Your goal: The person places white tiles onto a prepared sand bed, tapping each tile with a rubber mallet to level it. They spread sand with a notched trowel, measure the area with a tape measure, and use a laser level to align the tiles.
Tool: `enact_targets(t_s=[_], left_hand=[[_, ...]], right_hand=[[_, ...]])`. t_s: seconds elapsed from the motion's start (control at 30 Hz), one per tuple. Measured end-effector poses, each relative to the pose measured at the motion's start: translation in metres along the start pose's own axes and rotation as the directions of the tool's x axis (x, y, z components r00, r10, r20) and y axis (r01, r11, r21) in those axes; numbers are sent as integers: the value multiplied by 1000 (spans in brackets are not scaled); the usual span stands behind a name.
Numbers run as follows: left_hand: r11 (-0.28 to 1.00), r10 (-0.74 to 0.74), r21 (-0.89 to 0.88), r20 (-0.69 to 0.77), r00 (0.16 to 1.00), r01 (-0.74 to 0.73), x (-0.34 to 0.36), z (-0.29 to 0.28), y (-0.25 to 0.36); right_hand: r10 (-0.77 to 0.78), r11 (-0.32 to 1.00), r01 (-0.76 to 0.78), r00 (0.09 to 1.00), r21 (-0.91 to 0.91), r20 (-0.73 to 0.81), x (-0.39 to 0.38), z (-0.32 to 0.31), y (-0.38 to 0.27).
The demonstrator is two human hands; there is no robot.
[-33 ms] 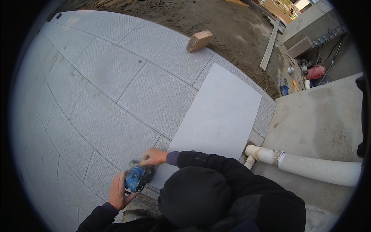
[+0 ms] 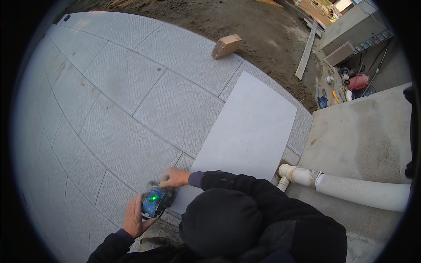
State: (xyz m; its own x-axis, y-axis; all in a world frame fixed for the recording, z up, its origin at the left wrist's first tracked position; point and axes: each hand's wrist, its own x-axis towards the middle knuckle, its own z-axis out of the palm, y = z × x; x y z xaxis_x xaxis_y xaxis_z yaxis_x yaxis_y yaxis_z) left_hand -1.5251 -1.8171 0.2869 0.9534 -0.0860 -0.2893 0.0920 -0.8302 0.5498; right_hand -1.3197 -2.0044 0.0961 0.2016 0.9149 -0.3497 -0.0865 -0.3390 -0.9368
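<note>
A compact blue-and-black device, which looks like a laser level [image 2: 150, 206], stands on the stone paving [image 2: 127, 127] close to me, with a green light glowing on it. My left hand [image 2: 133, 217] wraps round its near left side, the thumb along the bottom edge. At its far edge my right hand [image 2: 175, 177] reaches in, fingers bent and pinched on the dusty dark part; the fingertips are partly hidden. Right beside it lies a smooth pale sheet [image 2: 247, 127], partly covered by my right sleeve. A rounded black cloth shape [image 2: 221, 221] hides the ground below.
A tan block [image 2: 226, 46] rests at the paving's far edge, with bare soil [image 2: 184, 22] beyond. On the right are a concrete ledge [image 2: 359, 136] and a thick white pipe [image 2: 364, 190]. Farther off lie a plank [image 2: 307, 52], a red container [image 2: 358, 82] and assorted tools.
The green light on the laser level has come on; it was unlit before. Both hands have stayed where they were.
</note>
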Motion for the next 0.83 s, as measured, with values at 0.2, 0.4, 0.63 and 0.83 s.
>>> enact_targets(t_s=[0.2,0.4,0.63,0.83], left_hand=[[1000,-8,6,11,1000,8,0,-1,-1],[1000,0,27,-1,1000,0,1,-1,0],[1000,-8,16,0,1000,8,1,-1,1],[1000,-12,16,12,1000,12,3,-4,3]], right_hand=[[-103,987,98,994,127,32,4,1,5],[32,983,-32,999,-182,-1,8,3,4],[-67,997,68,998,32,-12,4,4,11],[-28,996,25,999,86,30,5,3,9]])
